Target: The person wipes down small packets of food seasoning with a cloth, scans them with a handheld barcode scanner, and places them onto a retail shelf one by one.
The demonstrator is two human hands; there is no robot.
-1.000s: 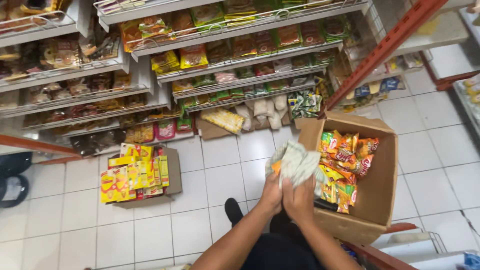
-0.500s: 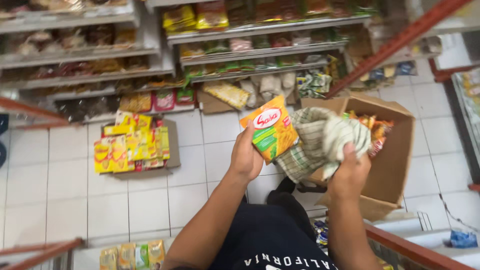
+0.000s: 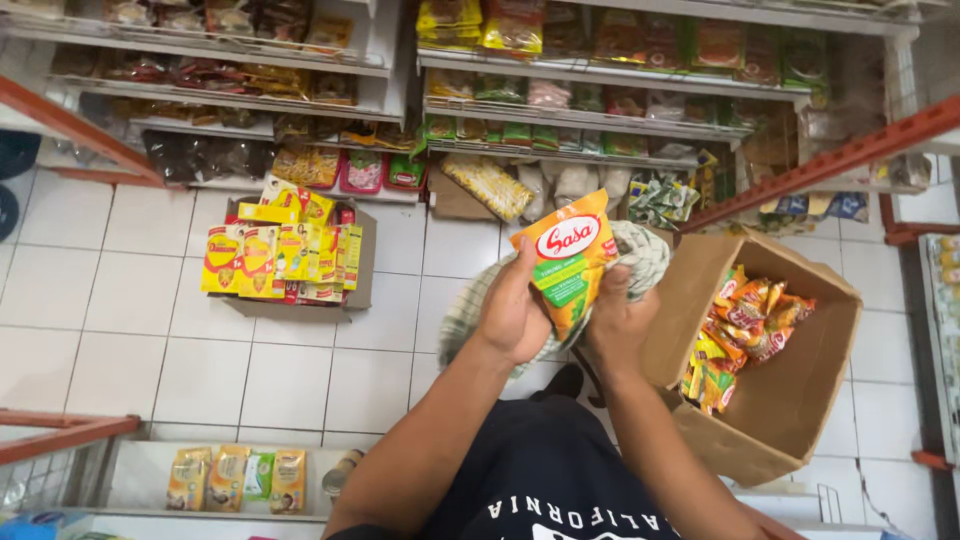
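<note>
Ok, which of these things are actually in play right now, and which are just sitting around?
In play:
- orange and green packet, held by the left hand
- checked cloth, in the right hand
- open cardboard box of packets

Sitting around:
- tray of yellow cartons on the floor
- stocked shelves

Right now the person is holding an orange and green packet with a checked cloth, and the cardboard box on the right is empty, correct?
Not quite. The head view shows the cardboard box holds a heap of packets. The rest stands: the left hand and right hand hold the orange and green packet with the checked cloth.
</note>
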